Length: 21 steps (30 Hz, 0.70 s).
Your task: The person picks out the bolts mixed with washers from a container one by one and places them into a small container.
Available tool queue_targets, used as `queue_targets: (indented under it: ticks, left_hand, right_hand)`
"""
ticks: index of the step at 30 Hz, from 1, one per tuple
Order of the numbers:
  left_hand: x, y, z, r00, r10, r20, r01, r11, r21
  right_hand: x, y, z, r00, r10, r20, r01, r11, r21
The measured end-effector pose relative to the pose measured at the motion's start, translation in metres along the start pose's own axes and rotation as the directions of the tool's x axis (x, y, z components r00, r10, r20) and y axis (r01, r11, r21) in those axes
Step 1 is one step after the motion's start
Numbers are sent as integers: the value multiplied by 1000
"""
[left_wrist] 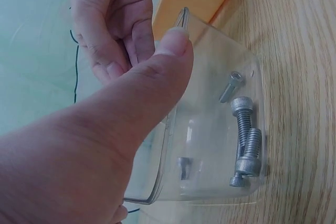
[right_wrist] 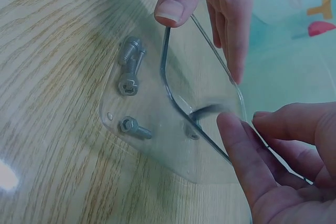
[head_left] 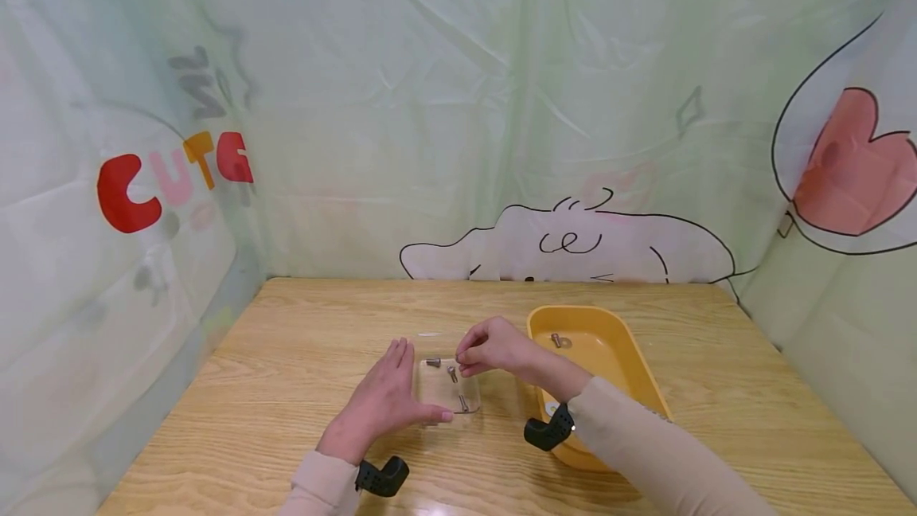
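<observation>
My left hand point(head_left: 387, 400) grips a corner of a small clear plastic box point(left_wrist: 210, 51), its thumb over the rim and its fingers along the outer wall. Several silver socket-head bolts point(left_wrist: 242, 103) lie inside, most of them bunched together; a shorter bolt point(left_wrist: 232, 86) lies apart from these. Over the box, my right hand point(head_left: 494, 347) has its thumb and fingers drawn together. A dark, elongated piece point(right_wrist: 210, 109) that looks like a bolt is at those fingertips, blurred in the right wrist view; the left thumb and right fingers hide it in the left wrist view.
To the right of the clear box stands a yellow tray point(head_left: 637, 357), partly under the right forearm. A bolt point(head_left: 556, 340) and a washer point(head_left: 566, 343) lie in its far end. Patterned curtains point(head_left: 358, 181) surround the wooden table point(head_left: 301, 341).
</observation>
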State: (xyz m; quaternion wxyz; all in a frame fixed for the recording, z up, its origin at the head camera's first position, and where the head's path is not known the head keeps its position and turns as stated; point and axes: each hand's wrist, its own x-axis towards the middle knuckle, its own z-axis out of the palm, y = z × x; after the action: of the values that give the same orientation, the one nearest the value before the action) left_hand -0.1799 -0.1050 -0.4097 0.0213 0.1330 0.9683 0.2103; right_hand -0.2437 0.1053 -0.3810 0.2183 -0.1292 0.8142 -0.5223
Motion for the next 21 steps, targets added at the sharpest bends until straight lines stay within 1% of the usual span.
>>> queue_targets:
  ticks: [9,12,17,21]
  left_hand:
    - [-1,1,1,1000,3,12,-3,1000,10]
    - [-2,1,1,1000,4,9,-4,1000,12]
    - [-2,2,-1,1000,-7,6,7,1000,-8]
    - [-1,3,-2,1000,-20,20,21,1000,-18]
  right_hand:
    - [-1,4,-3,1000,-3,9,3,1000,17]
    - [-2,5,-5,1000,-7,9,6,999,37]
    - [-2,7,-11,1000,-16,11,15,997,76]
    - [-3,8,-18,1000,-20,9,19,995,102]
